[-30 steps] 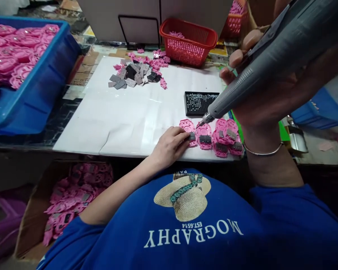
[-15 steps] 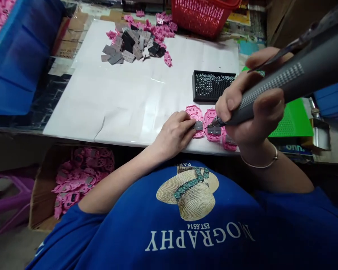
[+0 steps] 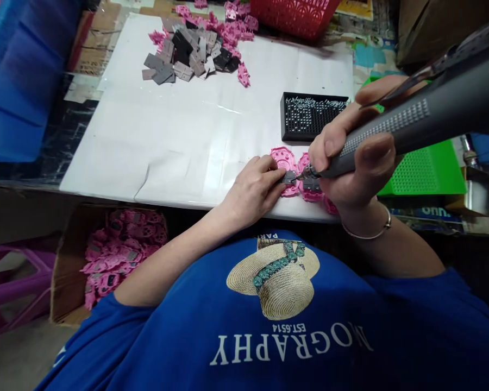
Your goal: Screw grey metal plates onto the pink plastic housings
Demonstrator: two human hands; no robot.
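Screwdriver lowered; shirt reads "EST.6514"

Grey screwdriver in right hand — tip at grey plate under left hand

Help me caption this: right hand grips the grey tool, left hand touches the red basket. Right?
Wrong place for the left hand: the head view shows it touching a grey plate on a pink part; the rest holds.
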